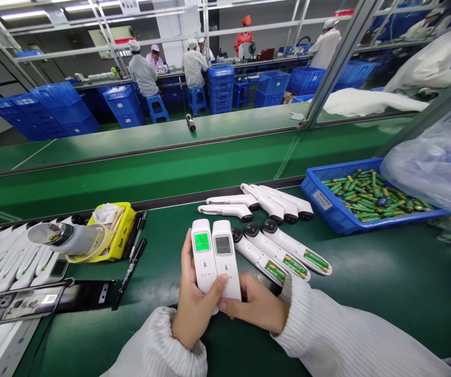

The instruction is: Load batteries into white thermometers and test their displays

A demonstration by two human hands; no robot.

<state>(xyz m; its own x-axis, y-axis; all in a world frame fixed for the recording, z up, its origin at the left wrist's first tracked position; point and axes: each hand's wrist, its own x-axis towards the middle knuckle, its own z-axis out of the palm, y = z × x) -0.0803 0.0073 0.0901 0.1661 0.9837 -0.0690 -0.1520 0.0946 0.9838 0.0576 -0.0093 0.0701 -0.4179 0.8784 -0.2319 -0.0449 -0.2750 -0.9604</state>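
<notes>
Two white infrared thermometers are held side by side above the bench, screens up. The left thermometer (203, 256) has a lit green screen; the right thermometer (224, 256) has a grey one. My left hand (194, 309) wraps around the pair from the left, its thumb on the front of the right one. Closed at the right one's lower end is my right hand (259, 305), its thumb against the edge. Just right lie three thermometers (276, 251) with open compartments showing green batteries. Several more white thermometers (272, 201) lie behind them.
A blue tray (323, 209) of loose green batteries stands right, beside a clear plastic bag (437, 162). Left are a yellow basket (121, 235), pens (131, 269), a bottle (80, 238) and rows of white thermometers (9, 256). People work beyond the bench.
</notes>
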